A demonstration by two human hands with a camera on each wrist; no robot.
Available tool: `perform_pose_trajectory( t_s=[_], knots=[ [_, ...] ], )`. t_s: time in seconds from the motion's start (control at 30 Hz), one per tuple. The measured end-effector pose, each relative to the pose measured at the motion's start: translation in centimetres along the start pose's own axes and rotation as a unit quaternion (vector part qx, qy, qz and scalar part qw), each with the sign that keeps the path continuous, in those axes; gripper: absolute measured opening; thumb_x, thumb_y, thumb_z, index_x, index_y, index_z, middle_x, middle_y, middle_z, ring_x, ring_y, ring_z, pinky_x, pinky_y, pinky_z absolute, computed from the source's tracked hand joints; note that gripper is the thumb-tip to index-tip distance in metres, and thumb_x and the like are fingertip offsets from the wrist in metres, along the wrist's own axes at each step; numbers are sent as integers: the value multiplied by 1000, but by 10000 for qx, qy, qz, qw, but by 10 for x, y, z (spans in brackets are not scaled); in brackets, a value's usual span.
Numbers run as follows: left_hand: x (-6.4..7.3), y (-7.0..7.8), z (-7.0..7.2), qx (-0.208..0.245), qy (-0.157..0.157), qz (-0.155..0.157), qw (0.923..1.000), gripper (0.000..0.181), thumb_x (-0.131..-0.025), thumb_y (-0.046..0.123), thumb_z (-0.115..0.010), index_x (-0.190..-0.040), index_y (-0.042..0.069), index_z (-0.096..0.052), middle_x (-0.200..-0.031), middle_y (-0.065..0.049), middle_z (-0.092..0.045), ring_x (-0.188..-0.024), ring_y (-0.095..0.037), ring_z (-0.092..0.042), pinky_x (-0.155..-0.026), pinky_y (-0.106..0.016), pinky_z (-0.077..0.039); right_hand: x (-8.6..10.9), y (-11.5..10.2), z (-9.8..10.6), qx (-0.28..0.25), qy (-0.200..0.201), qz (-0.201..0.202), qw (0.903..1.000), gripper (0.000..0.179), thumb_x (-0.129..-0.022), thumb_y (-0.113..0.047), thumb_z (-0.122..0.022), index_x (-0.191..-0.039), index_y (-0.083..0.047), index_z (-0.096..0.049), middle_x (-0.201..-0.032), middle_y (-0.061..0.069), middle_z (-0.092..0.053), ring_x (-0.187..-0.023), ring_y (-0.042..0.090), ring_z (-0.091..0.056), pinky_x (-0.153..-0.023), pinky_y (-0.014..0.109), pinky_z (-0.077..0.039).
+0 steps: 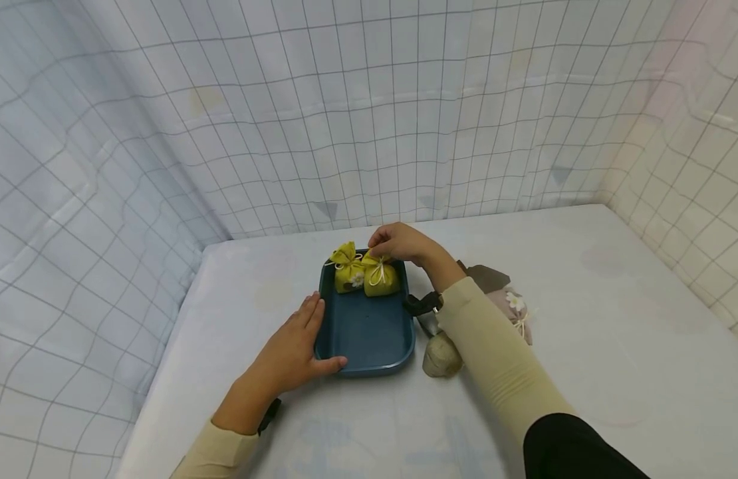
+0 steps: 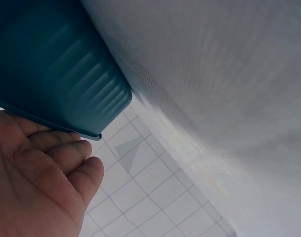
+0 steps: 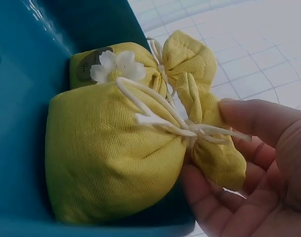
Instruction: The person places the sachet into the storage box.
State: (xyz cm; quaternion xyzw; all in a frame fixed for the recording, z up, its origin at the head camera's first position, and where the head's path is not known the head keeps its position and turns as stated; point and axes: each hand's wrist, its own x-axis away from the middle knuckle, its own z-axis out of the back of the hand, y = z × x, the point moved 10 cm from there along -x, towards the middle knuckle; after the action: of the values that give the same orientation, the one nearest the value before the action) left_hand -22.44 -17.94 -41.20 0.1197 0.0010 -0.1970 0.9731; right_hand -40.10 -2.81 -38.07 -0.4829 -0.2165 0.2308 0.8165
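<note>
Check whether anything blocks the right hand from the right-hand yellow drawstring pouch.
Nothing visible does: the right hand pinches that drawstring pouch by its gathered top. The flower-trimmed pouch sits alongside in the blue tray, not between.

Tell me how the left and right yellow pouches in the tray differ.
The left pouch shows a white flower and a dark label; the right pouch shows neither in view. The right hand pinches the right pouch's gathered top, while the left pouch is unheld. Both are yellow, tied with pale cord, and sit in the blue tray.
</note>
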Motion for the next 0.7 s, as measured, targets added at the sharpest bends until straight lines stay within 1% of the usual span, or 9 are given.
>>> perform_pose_trajectory(
  t_s=[0.13,0.37,0.53,0.7],
  knots=[
    [0,0,0,7,-17,20,10000,118,-81,78,-57,-156,-5,-20,-163,-20,-14,-148,-36,-20,-113,-54,-30,0,-1,3,117,51,36,9999,28,-97,-17,-66,-122,-3,-64,-113,9,-64,-101,23,-61,-87,37,-50],
    [-1,0,0,22,-30,18,10000,118,-82,77,-58,-156,-5,-19,-163,-20,-13,-148,-36,-19,-113,-54,-30,4,-9,8,193,-39,185,9996,31,-98,-19,-65,-125,-3,-62,-121,10,-62,-108,24,-59,-95,41,-48],
    [-2,0,-1,16,-48,42,10000,117,-82,76,-60,-156,-5,-19,-163,-20,-13,-148,-36,-19,-113,-53,-29,11,-17,16,256,26,298,9992,30,-98,-20,-64,-123,-4,-62,-120,10,-62,-108,24,-60,-95,43,-48],
    [-1,0,-1,-11,-32,44,10000,116,-82,74,-62,-156,-6,-20,-163,-20,-13,-148,-36,-19,-113,-53,-29,20,-23,28,268,120,435,9986,30,-98,-21,-64,-123,-6,-62,-118,8,-63,-109,24,-61,-94,41,-50]
  ],
)
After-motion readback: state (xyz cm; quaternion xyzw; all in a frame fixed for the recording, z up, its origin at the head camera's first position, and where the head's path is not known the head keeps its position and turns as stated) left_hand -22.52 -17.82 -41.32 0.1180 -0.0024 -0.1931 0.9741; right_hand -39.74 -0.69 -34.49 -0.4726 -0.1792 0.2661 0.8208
